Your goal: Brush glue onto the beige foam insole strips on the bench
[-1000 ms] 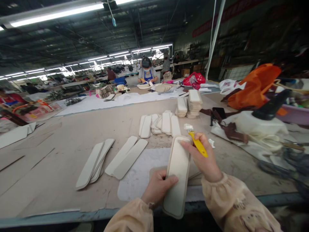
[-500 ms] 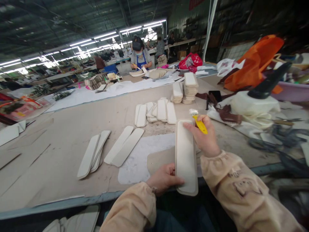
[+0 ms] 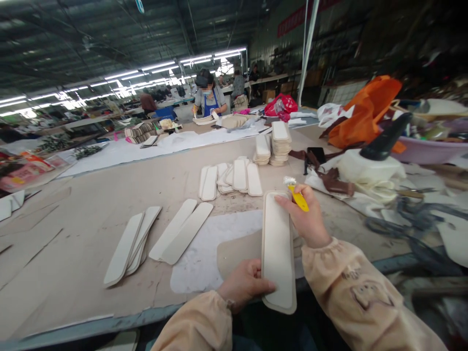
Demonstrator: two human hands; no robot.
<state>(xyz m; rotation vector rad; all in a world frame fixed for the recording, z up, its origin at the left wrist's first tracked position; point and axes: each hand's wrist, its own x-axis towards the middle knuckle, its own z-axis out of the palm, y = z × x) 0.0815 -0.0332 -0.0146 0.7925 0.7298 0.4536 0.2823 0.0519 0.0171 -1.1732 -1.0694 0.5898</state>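
Observation:
A long, round-cornered off-white panel (image 3: 277, 248) with a beige rim is held up at the table's front edge. My left hand (image 3: 245, 282) is closed on its lower left side, thumb on the face. Between the fingers of my right hand (image 3: 310, 217) is a small yellow-handled brush (image 3: 300, 199) with a white, clumpy head. The same hand's fingers also press the panel's upper right corner. Behind the panel, a beige piece (image 3: 237, 253) lies on a white sheet (image 3: 193, 273), partly hidden.
Loose pale strips (image 3: 124, 248) and two overlapping strips (image 3: 186, 234) lie left. Farther back are more panels (image 3: 239, 174) and stacks (image 3: 280, 144). At right stand a white container (image 3: 369, 168) with a black nozzle and a purple basin (image 3: 431, 148). A co-worker (image 3: 208, 100) sits opposite.
The view has tilted up a little, so everything sits slightly lower and further left. My hands keep the same hold on the panel and brush.

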